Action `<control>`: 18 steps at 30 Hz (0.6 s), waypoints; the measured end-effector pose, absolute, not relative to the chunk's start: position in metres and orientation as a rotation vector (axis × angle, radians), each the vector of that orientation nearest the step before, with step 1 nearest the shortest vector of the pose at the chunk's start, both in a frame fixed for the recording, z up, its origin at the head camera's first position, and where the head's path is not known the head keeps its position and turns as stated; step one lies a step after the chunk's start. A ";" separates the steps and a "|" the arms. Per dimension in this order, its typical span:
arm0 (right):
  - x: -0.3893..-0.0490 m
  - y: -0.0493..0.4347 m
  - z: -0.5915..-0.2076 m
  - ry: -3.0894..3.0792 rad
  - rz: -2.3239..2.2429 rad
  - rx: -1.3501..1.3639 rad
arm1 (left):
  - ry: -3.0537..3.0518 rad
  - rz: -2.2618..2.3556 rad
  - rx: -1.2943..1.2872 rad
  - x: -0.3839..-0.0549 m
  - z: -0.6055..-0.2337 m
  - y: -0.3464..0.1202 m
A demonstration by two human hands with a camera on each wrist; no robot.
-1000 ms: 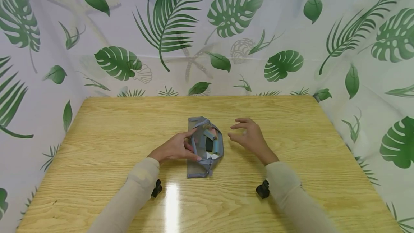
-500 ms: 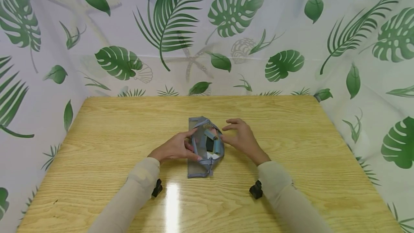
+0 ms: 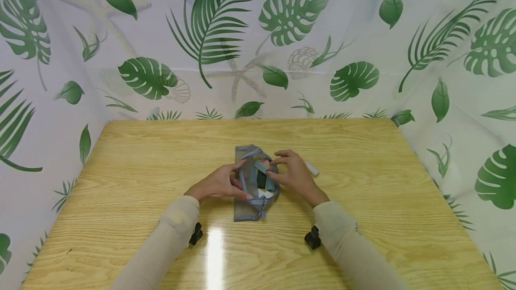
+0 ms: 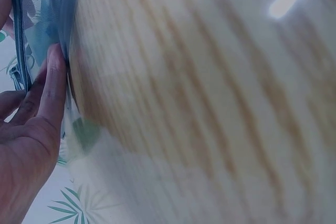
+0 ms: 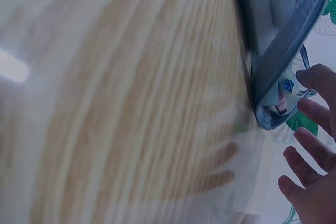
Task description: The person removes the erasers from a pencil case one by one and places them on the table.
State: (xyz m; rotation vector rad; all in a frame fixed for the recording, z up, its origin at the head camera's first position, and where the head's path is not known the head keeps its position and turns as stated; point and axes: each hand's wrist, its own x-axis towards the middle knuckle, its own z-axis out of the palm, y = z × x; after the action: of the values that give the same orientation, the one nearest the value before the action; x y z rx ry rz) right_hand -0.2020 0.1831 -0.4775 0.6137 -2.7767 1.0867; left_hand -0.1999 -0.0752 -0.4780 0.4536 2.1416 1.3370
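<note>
A grey-blue mesh zipper pouch (image 3: 244,211) lies on the table with its mouth spread wide. Inside sit a light blue roll-like piece (image 3: 261,166), a dark square (image 3: 261,180), a white piece (image 3: 264,193) and something pinkish. My left hand (image 3: 217,185) holds the pouch's left side, thumb and forefinger at the rim. In the left wrist view its fingertips (image 4: 55,59) press the mesh. My right hand (image 3: 296,176) reaches over the right rim, fingers spread and fairly straight at the mouth. The right wrist view shows no item between those fingers (image 5: 312,142).
A small white object (image 3: 311,168) lies on the wooden table (image 3: 161,147) just beyond the right hand. Leaf-patterned cloth (image 3: 242,35) hangs behind the table and at both sides. A black wrist camera (image 3: 312,237) sits under the right wrist, another (image 3: 196,234) under the left.
My right hand has moved left, from beside the pouch to over its mouth, uncovering the white object on the table. My left hand keeps its hold on the pouch.
</note>
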 end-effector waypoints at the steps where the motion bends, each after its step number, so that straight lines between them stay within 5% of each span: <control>1: -0.202 0.183 -0.478 -2.772 1.081 0.622 | 2.140 1.339 0.454 -0.200 -0.478 -0.075; 18: -0.202 0.176 -0.483 -2.798 1.022 0.607 | 2.147 1.320 0.465 -0.200 -0.476 -0.075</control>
State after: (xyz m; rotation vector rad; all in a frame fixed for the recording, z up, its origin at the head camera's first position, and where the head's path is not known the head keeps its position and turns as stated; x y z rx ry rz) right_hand -0.2024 0.1762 -0.4827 0.6066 -2.7980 1.0220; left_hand -0.1999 -0.0752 -0.4760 0.4649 2.1471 1.3196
